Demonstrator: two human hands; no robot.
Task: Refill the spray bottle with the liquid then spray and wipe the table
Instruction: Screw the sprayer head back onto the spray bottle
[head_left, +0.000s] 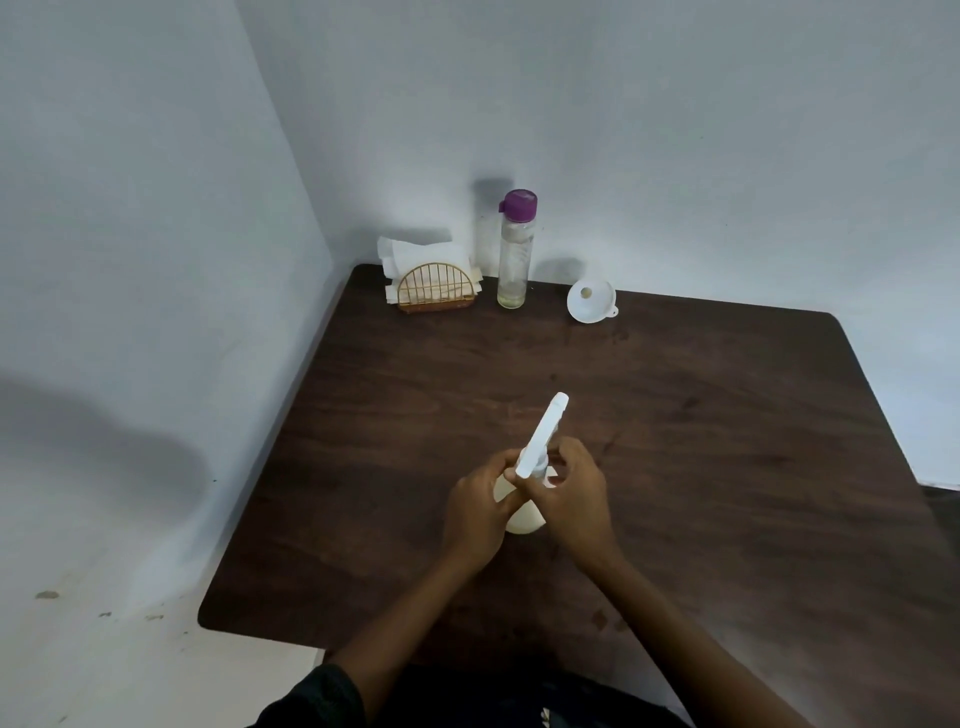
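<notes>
A white spray bottle (523, 519) stands on the dark wooden table (701, 467) near its middle. My left hand (478, 514) wraps the bottle's body. My right hand (571, 493) grips the neck just under the white spray head (543, 434), whose nozzle points up and away. A tall clear bottle with a purple cap (514, 249) stands at the table's back edge with a little pale liquid at its bottom. To its right, a white funnel (591, 301) lies on its side.
A gold wire holder with white paper napkins (431, 280) stands in the back left corner, against the wall. Walls close the table's back and left sides. The floor shows at the left, beyond the table's left edge.
</notes>
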